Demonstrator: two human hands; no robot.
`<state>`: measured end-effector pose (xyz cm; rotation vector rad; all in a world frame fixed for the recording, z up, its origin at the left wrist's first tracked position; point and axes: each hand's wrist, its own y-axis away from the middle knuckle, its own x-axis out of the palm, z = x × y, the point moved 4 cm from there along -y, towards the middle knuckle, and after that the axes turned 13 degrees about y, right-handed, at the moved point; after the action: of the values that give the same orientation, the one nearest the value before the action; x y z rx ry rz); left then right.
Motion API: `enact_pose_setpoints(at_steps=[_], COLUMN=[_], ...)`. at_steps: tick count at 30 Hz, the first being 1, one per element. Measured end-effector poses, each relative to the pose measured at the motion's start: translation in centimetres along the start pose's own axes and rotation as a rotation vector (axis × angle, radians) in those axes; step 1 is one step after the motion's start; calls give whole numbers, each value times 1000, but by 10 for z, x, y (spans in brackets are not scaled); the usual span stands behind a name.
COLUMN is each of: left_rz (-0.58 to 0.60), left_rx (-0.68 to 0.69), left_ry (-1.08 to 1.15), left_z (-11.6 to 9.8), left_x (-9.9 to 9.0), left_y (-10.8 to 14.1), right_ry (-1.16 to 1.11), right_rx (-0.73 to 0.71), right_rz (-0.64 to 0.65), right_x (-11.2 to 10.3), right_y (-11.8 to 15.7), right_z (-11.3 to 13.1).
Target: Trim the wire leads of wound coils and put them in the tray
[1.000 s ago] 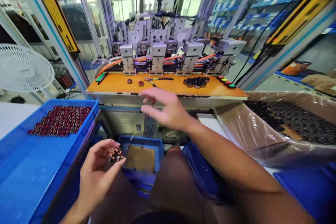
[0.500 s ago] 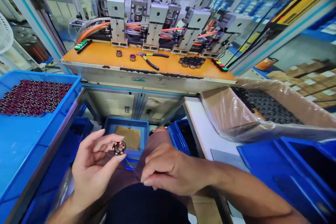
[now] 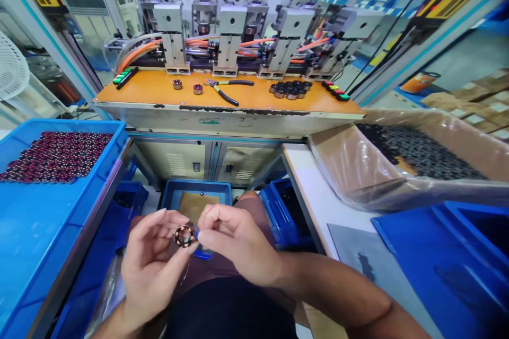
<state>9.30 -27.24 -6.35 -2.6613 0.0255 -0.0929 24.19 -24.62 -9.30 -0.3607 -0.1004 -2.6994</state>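
Observation:
My left hand (image 3: 153, 259) grips a small ring-shaped motor stator (image 3: 177, 235) between thumb and fingers. Copper windings line the ring, and its open centre faces me. At the stator's right edge, my right hand (image 3: 234, 241) has thumb and forefinger pinched together. Whatever lies between those fingertips is hidden or too small to name. Below the stator hangs a faint thin strand of wire (image 3: 184, 271). Both hands are above my lap.
An orange bench (image 3: 147, 96) carries two stators, pliers (image 3: 226, 96), markers and a cluster of dark stators (image 3: 290, 90) before a multi-station machine. At left, a blue tray (image 3: 27, 212) holds many stators. At right stand a plastic-lined carton (image 3: 338, 169) of dark parts and blue bins.
My right hand has moved up and left, from below right of the stator to its right edge. The stator stays in my left hand. The view has shifted slightly.

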Motion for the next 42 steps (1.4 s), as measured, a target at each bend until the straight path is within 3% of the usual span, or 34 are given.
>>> enact_pose_setpoints(at_steps=[3, 9, 16, 22, 27, 32, 37, 42], left_rz=[-25, 129, 134, 245, 233, 197, 219, 198], left_rx=[-81, -25, -225, -274, -307, -444, -421, -481], left_ry=[72, 36, 152, 122, 88, 218, 138, 169], left_z=[1, 1, 5, 7, 15, 23, 22, 23], left_x=[-2, 2, 0, 2, 3, -1, -2, 0], left_y=[-3, 3, 3, -3, -1, 2, -1, -1], right_ry=[-53, -11, 38, 267, 406, 340, 261, 311], right_rx=[48, 34, 57, -98, -171, -57, 99, 19], right_rz=[5, 33, -24, 11, -17, 43, 136, 143], right_x=[-2, -5, -12, -15, -20, -28, -25, -23], right_y=[8, 8, 13, 12, 13, 13, 9, 6], right_z=[-5, 9, 1, 25, 26, 25, 26, 24])
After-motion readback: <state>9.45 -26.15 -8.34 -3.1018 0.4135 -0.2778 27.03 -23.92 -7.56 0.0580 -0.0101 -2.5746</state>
